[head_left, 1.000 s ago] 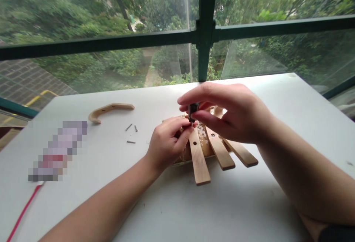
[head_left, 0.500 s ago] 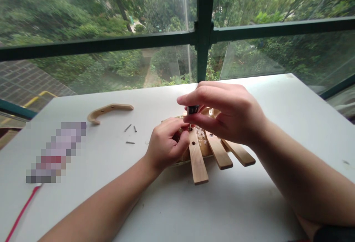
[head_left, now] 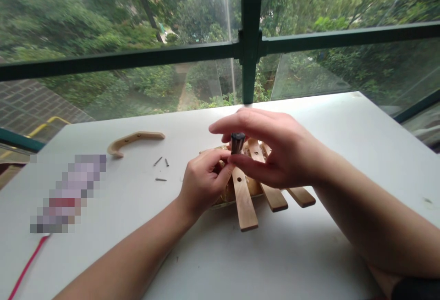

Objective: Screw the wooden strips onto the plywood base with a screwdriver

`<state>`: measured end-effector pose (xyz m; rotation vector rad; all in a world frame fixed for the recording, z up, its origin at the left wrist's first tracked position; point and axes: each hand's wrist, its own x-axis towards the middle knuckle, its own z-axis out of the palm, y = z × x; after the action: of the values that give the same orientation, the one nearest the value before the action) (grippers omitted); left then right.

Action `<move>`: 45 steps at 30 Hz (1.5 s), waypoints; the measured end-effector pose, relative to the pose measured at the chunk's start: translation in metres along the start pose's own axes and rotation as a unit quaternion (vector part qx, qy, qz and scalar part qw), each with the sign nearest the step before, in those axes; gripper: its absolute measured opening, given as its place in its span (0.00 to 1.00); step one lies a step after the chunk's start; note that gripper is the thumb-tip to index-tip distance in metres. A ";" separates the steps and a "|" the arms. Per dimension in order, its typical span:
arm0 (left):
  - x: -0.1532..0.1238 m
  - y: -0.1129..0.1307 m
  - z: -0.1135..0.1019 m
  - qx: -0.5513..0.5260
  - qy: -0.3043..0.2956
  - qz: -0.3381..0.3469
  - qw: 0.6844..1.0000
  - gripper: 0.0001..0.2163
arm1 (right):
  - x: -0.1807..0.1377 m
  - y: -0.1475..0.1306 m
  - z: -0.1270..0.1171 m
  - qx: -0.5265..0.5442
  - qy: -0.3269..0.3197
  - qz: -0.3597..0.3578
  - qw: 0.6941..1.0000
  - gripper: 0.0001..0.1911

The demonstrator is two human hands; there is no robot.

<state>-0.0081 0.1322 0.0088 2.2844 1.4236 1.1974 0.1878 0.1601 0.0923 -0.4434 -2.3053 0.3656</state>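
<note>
The right hand [head_left: 287, 148] has its thumb lower across the upright screwdriver [head_left: 237, 143], clasping it, forefinger jutting apart. Beside these fingers, the left hand [head_left: 203, 180] bunches its own by a wooden slat [head_left: 245, 203], grip hidden. Screws [head_left: 161, 179] lie left of both.

1. The bench [head_left: 275, 254], white and flat, runs beneath the left grip [head_left: 202, 178] and the right grip [head_left: 282, 148] and reaches well beyond both.
2. Base [head_left: 253, 187]: brown, under the grips and partly hidden by them.
3. Three screws [head_left: 161, 180]: grey, near one another, left of the left grip.
4. Curved piece [head_left: 146, 135]: pale wood, farther off and left of the left grip.
5. Pixelated item [head_left: 70, 190]: well left of the left grip, its details unreadable.
6. Cord [head_left: 29, 259]: red, at that item's near end, left of the left grip.
7. Speck [head_left: 427, 200]: dark, well right of the right grip.
</note>
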 end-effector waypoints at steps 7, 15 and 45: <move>0.001 0.000 0.001 -0.006 -0.003 -0.007 1.000 0.05 | 0.000 0.006 -0.002 0.048 -0.032 -0.010 0.998 0.21; 0.002 0.000 0.000 0.008 0.004 0.037 0.999 0.04 | 0.001 0.007 0.008 -0.003 0.000 -0.003 1.000 0.17; 0.000 -0.002 0.002 -0.006 0.004 -0.019 1.000 0.06 | 0.001 0.011 -0.001 0.061 -0.008 -0.031 0.998 0.18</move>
<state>-0.0076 0.1332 0.0061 2.2380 1.4517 1.2024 0.1896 0.1706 0.0895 -0.3093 -2.2908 0.4787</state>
